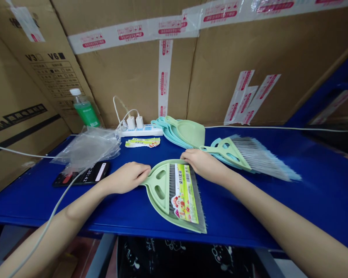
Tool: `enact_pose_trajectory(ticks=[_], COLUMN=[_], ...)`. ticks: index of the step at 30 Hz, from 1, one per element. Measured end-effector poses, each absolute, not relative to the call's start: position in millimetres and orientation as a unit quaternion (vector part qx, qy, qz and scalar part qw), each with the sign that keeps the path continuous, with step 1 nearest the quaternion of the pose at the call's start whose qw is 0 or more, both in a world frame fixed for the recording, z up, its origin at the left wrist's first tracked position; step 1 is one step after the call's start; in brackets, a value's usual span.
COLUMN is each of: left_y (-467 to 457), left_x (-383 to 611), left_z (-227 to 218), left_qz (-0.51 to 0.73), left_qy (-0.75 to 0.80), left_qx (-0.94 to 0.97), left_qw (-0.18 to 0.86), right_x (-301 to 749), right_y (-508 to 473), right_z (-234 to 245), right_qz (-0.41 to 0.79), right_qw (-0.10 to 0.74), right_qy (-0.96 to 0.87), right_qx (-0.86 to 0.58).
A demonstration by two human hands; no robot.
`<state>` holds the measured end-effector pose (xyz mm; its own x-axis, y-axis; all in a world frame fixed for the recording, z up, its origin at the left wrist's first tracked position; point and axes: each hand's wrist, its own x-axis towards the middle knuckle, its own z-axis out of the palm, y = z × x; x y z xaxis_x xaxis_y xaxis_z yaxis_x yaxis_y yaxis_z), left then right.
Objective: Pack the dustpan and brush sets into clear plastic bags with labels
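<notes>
A green dustpan [159,211] lies before me with a green hand brush [157,185] nested in it. Across the grey bristles sits a printed label card [185,193] in yellow, green and white. My left hand [130,177] is closed round the handle end of the pair, covering most of both handles. At the dustpan's far edge, near the top of the card, my right hand [202,163] pinches the rim with its fingers bent. Whether those fingers also grip the card cannot be made out.
Behind lie stacked green and blue dustpans [191,133]; to the right, stacked brushes [243,152]. Spare label cards [142,142] lie by a power strip [150,129]. Clear plastic bags [88,144] partly cover a phone [103,172]. A bottle [86,110] stands against cardboard boxes [127,73].
</notes>
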<state>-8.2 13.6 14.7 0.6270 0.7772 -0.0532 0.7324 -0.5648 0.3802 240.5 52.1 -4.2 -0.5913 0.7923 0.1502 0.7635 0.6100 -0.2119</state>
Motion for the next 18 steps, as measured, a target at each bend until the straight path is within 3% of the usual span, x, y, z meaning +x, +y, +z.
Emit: enact_pose_trajectory(ticks=[5, 18], left_y=[12, 13], left_x=[-6, -7], left_z=[13, 12], left_qz=[0.079, 0.09], left_qy=[0.423, 0.42], left_qx=[0.883, 0.879], left_qw=[0.185, 0.207], right_x=[242, 252], right_y=[50, 55], right_z=[0, 0], right_qz=[0.038, 0.067], right_qw=[0.078, 0.122], right_qy=[-0.887, -0.888], right_qx=[-0.454, -0.439])
